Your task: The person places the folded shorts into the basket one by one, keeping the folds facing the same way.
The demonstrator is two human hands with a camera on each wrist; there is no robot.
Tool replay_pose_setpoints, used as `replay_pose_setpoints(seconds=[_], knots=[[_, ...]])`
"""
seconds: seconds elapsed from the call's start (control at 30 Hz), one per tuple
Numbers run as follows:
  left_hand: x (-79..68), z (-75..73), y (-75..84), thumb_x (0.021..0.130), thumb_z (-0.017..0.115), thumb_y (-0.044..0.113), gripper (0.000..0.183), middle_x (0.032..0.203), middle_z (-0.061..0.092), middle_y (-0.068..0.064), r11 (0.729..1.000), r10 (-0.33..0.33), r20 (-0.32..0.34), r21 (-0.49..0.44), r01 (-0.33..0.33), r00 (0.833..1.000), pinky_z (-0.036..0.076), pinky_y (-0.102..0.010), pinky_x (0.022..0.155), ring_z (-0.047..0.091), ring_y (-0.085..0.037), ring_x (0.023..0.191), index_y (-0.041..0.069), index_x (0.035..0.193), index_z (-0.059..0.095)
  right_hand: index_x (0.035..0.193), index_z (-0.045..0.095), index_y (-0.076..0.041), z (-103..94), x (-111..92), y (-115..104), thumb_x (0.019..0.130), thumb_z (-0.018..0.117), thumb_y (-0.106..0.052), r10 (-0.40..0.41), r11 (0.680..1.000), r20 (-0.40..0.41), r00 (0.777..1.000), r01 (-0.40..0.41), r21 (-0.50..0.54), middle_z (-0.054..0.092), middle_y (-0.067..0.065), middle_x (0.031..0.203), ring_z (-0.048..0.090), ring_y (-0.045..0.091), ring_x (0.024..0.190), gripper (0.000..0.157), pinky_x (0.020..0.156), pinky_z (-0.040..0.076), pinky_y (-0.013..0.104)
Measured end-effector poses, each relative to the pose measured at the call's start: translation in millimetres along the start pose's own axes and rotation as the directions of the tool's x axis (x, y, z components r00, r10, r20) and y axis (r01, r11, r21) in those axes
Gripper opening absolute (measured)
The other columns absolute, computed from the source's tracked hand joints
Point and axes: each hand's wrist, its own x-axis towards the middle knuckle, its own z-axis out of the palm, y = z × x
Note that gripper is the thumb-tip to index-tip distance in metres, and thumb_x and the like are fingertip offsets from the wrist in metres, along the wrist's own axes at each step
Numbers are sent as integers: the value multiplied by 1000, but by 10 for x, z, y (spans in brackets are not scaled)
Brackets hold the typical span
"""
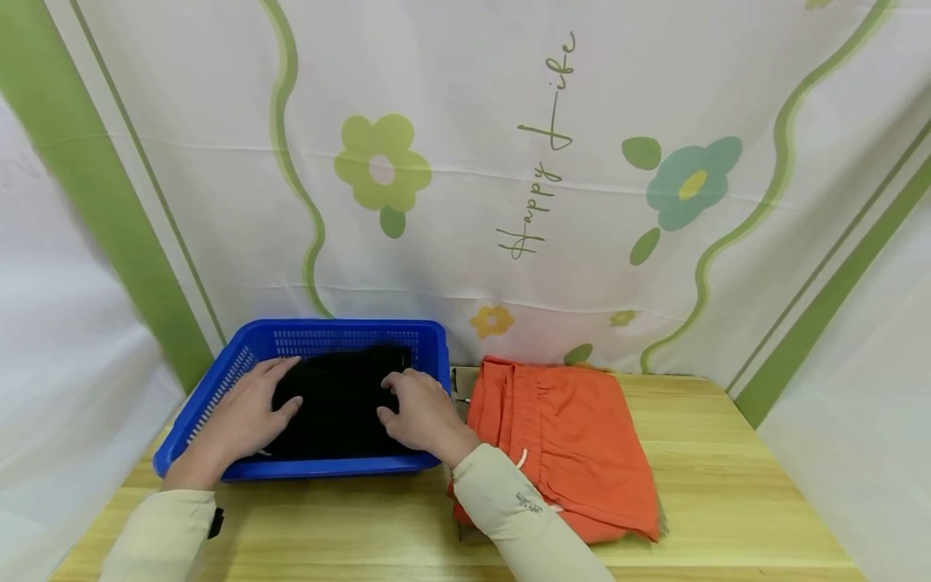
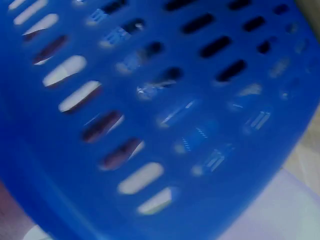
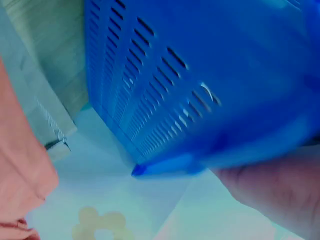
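A blue plastic basket with slotted walls holds a folded black garment. Over the garment's left side lies my left hand, thumb spread from the fingers. My right hand is at its right side, fingers slightly bent and thumb apart. Both hands touch or hover close above the black cloth; the exact contact cannot be told. In the left wrist view the basket's wall fills most of the picture. Part of my right hand shows past the basket's rim in the right wrist view.
Right of the basket lie folded orange shorts with a gathered waistband and white drawstring. A greyish-beige fabric piece sticks out beneath them. All stand on a wood-grain table, with a printed white curtain behind.
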Motion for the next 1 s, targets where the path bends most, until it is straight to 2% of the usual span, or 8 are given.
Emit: replay_pose_setpoints(seconds=[0.27,0.53,0.73,1.0], knots=[[-37,-12,219,97,67,17,64,147,40,-35,999,43,-36,-2,-43,998,36,-72,100,39,-57,131,-4,152,41,131,66,-10,-187,-161,63,98,69,-26,-37,999,-65,997,40,37,66,2,116,56,19,106,37,91,49,36],[-39,36,444,97,69,17,65,147,42,-32,996,84,-69,-16,-85,994,38,-70,100,42,-53,131,0,153,41,135,63,-10,-374,-333,182,98,70,-23,19,995,-113,993,-8,97,63,6,127,54,25,118,40,98,47,45],[-50,106,645,97,69,16,64,147,44,-29,992,115,-94,-38,-119,989,40,-69,100,44,-50,130,1,153,43,136,63,-10,-486,-479,286,96,72,-20,27,993,-170,985,-7,114,63,6,126,53,27,118,42,98,46,48],[-26,234,906,97,69,18,63,147,47,-22,986,151,-115,-55,-158,982,41,-68,99,47,-45,131,5,153,44,135,62,-9,-630,-652,469,95,73,-19,89,990,-229,969,-61,125,62,7,128,51,31,124,43,104,43,52]])
